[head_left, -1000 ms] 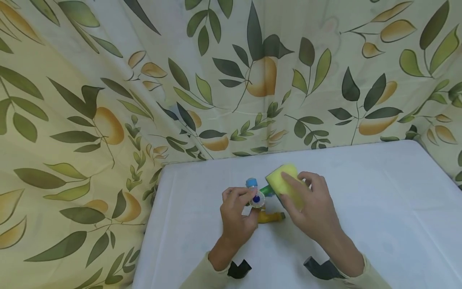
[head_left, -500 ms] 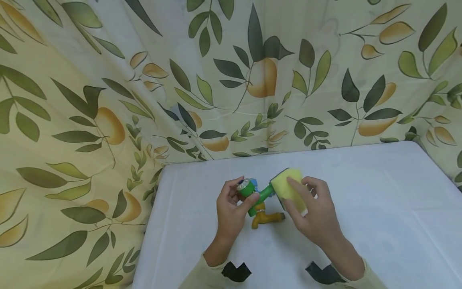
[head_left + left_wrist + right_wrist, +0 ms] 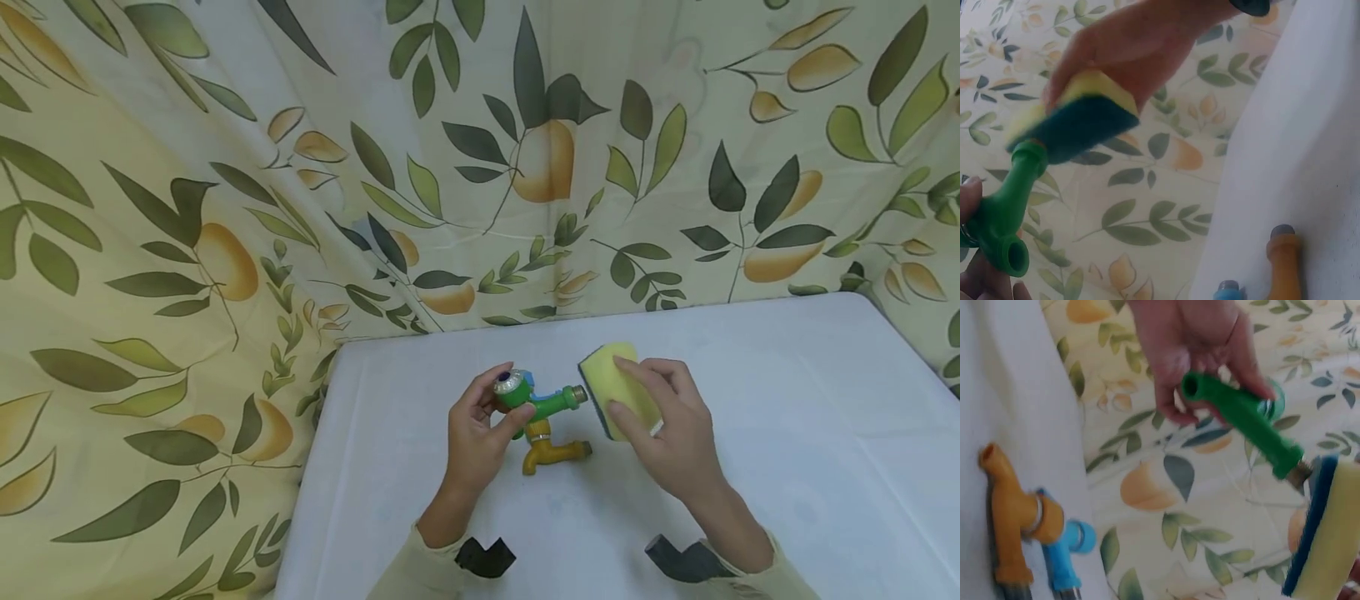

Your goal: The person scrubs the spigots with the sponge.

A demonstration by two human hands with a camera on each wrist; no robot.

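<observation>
My left hand [image 3: 474, 450] grips a green plastic tap [image 3: 551, 406] by its body, thumb across it and the clear round knob tipped up. The tap's threaded metal end points right. With thumb and fingers my right hand [image 3: 681, 437] pinches a yellow sponge [image 3: 624, 390] that has a dark green scouring side [image 3: 1088, 128]. That scouring side faces the threaded end, a short gap from it in the head view. Below the held tap, a yellow-orange tap [image 3: 557, 452] lies on the table, beside a blue tap [image 3: 1065, 553] mostly hidden behind the left hand in the head view.
A white-covered table [image 3: 787, 433] stretches under both hands, its back edge near the wall. Behind and to the left hangs a curtain [image 3: 480, 250] printed with leaves and fruit. Black straps [image 3: 487, 557] show at both wrists.
The left hand has turned the green tap, so its knob tips up and its body shows lengthwise. The right hand has drawn the sponge to the right, uncovering the tap's threaded end.
</observation>
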